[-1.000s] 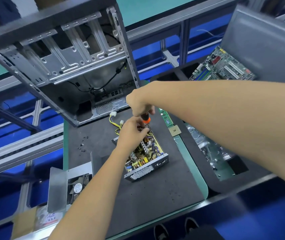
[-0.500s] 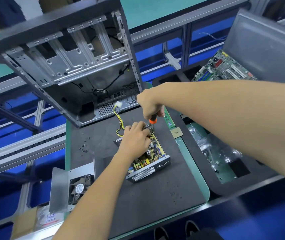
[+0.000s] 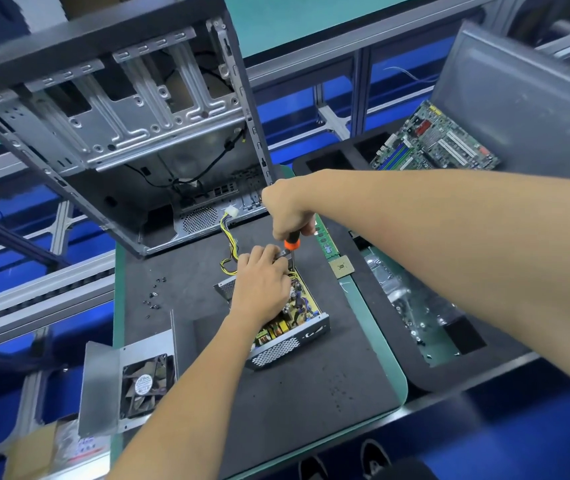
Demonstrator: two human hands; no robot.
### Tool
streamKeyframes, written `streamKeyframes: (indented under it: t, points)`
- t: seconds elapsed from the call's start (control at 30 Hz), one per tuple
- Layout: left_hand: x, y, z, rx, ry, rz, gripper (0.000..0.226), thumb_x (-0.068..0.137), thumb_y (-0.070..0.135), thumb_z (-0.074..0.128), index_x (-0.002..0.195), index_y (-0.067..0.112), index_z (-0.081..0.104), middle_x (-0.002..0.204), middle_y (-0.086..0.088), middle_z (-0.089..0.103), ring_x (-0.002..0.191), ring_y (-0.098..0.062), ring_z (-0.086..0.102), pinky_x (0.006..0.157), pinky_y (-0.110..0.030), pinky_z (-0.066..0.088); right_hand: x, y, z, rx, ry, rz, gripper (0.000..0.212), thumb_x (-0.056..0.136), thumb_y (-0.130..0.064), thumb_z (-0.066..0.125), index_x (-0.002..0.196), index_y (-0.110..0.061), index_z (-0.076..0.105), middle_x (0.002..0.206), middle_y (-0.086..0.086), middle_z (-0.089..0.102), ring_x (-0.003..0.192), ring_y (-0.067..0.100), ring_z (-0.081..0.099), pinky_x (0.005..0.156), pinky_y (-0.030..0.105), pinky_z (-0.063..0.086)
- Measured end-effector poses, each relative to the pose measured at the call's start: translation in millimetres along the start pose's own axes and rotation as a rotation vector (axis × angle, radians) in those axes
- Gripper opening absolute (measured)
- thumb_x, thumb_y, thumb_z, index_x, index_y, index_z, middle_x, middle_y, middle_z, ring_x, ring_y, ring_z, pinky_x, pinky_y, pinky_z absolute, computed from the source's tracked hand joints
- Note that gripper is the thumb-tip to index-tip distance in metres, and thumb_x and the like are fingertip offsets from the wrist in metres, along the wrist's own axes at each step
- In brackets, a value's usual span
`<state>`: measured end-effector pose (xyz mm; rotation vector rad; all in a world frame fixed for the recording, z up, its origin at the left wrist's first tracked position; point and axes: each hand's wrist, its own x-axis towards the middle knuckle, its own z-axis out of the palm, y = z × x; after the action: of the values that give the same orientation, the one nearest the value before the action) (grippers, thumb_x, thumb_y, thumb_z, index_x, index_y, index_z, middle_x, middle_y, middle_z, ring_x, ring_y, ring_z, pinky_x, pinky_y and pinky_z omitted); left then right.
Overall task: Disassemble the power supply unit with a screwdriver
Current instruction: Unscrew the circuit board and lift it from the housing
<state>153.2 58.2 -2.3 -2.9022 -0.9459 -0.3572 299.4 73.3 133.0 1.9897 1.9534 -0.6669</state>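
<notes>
while right hand (image 3: 288,216) grips screwdriver (image 3: 291,247) | left hand (image 3: 263,285) fingers curled on power supply unit (image 3: 287,323)

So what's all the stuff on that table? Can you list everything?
power supply unit: one, silver, lid off, mat centre
screwdriver: one, orange-and-black, upright over the unit's far corner
wires: one bundle, yellow-black, behind the unit
loose screws: several, dark, left on mat
fan cover: one, silver, front left
computer case: one, grey, back left
motherboard: one, green, back right
left hand: on the unit
right hand: grips the screwdriver
</notes>
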Motion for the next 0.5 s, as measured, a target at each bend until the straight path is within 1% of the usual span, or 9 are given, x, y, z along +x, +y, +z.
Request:
streamKeyframes:
  t: [0.1,0.2,0.23,0.27,0.33,0.4,0.47,0.5]
  points:
    - [-0.6,-0.5,-0.7,-0.004,0.002,0.001,0.033,0.078,0.025,0.034,0.073,0.012,0.064,0.096,-0.004,0.06,0.083,-0.028,0.051,0.07,-0.039,0.039,-0.6,-1.0,-1.2,-0.047,0.006,-0.01,0.02,0.08,-0.018,0.061,0.066,-0.006,0.055,0.038,0.005,0.058,0.046,0.023,0.063,0.052,0.026,0.05]
    - [-0.6,-0.4,0.1,-0.014,0.014,-0.004,0.032,0.078,0.024,0.035,0.071,0.013,0.064,0.096,-0.003,0.06,0.083,-0.027,0.052,0.07,-0.038,0.04,-2.5,-5.6,-2.5,-0.152,0.009,-0.09,0.023,0.079,-0.015,0.063,0.059,-0.007,0.054,0.04,0.004,0.058,0.049,0.023,0.063,0.057,0.03,0.055]
    - [-0.5,-0.4,0.5,-0.014,0.013,-0.007,0.032,0.078,0.024,0.035,0.071,0.013,0.064,0.096,-0.003,0.06,0.083,-0.027,0.051,0.07,-0.038,0.039,-3.6,-9.0,-3.4,-0.2,-0.001,-0.112,0.022,0.077,-0.013,0.064,0.058,-0.008,0.054,0.045,0.005,0.061,0.054,0.024,0.064,0.06,0.032,0.055]
    - [-0.2,-0.4,1.0,-0.012,0.01,-0.011,0.032,0.078,0.025,0.034,0.072,0.013,0.064,0.096,-0.003,0.06,0.084,-0.027,0.051,0.071,-0.038,0.038,-4.0,-12.3,-4.0,-0.26,-0.005,-0.146,0.019,0.076,-0.012,0.065,0.06,-0.008,0.055,0.055,0.007,0.065,0.06,0.025,0.064,0.062,0.033,0.055]
    - [0.1,-0.9,2.1,-0.011,-0.003,-0.018,0.033,0.078,0.026,0.033,0.073,0.013,0.063,0.095,-0.003,0.059,0.086,-0.027,0.05,0.072,-0.038,0.037,-4.5,-19.0,-4.6,-0.381,-0.015,-0.198,0.006,0.076,-0.013,0.065,0.074,-0.008,0.065,0.078,0.007,0.07,0.07,0.023,0.06,0.061,0.032,0.05]
    - [-0.2,-1.2,3.0,-0.012,-0.013,-0.023,0.034,0.078,0.026,0.032,0.074,0.013,0.063,0.094,-0.002,0.059,0.087,-0.027,0.049,0.073,-0.039,0.037,-4.6,-23.2,-5.2,-0.481,-0.036,-0.229,0.013,0.079,-0.015,0.066,0.091,-0.013,0.068,0.091,0.004,0.069,0.075,0.02,0.055,0.062,0.03,0.045]
    - [-0.4,-1.0,2.8,-0.019,-0.009,-0.024,0.033,0.078,0.026,0.033,0.074,0.013,0.063,0.095,-0.002,0.059,0.087,-0.027,0.05,0.072,-0.039,0.038,-3.7,-23.1,-5.3,-0.508,-0.068,-0.23,0.016,0.08,-0.015,0.067,0.096,-0.014,0.067,0.099,0.004,0.069,0.08,0.02,0.055,0.068,0.032,0.048]
    - [-0.4,-0.6,2.5,-0.022,-0.002,-0.025,0.033,0.078,0.025,0.033,0.073,0.013,0.063,0.096,-0.003,0.06,0.086,-0.027,0.05,0.072,-0.039,0.038,-4.7,-21.6,-6.1,-0.487,-0.088,-0.198,0.017,0.08,-0.015,0.067,0.097,-0.013,0.067,0.1,0.006,0.07,0.08,0.02,0.055,0.07,0.033,0.049]
